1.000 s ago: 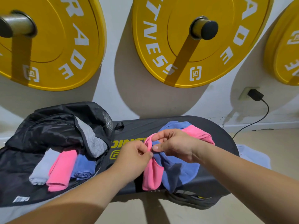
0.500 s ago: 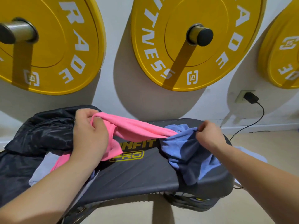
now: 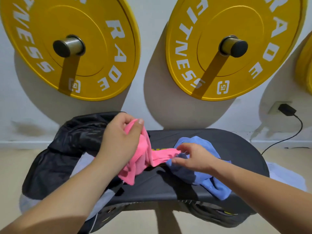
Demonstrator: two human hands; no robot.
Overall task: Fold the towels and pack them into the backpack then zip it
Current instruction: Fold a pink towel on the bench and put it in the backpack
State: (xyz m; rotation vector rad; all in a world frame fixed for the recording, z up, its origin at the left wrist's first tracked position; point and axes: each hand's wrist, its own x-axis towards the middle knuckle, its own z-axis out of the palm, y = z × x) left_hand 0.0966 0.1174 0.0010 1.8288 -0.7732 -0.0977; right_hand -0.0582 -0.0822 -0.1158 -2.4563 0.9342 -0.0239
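Our left hand clutches pink towel in curled fingers, beside black backpack. Our right hand, fingers loosely curved, meets towel's far end over blue towel on bench; we cannot tell if pinching.

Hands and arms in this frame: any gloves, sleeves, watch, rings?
None that show. The left hand and right hand are bare: no gloves, no visible rings. The left forearm and right forearm are uncovered to the frame edge, with no sleeve, watch or wristband in view.
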